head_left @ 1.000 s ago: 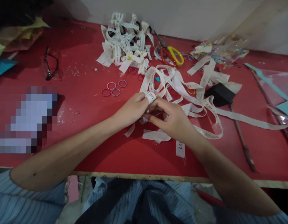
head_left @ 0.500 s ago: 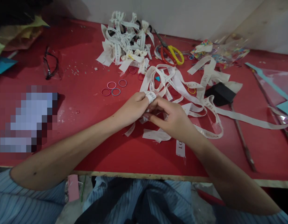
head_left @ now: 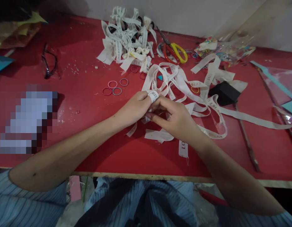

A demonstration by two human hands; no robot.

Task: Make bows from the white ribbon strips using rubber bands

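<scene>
A white printed ribbon loops over the fingers of my left hand, which is closed on it. My right hand meets the left at the fingertips, its thumb and fingers pinching the same ribbon from the right side. Part of the pinch is hidden under the hands. More loose white ribbon lies tangled just beyond and to the right. Short cut ribbon pieces rest on the table below the hands. Several small elastic bands lie to the left of the ribbon tangle.
On the red table, a heap of ribbon bows sits at the back beside scissors with red and yellow handles. Eyeglasses and a blurred-out rectangular object are at left. A black block stands at right near a thin stick.
Both hands keep the same hold on the ribbon, with hardly any movement. The whole view has shifted slightly.
</scene>
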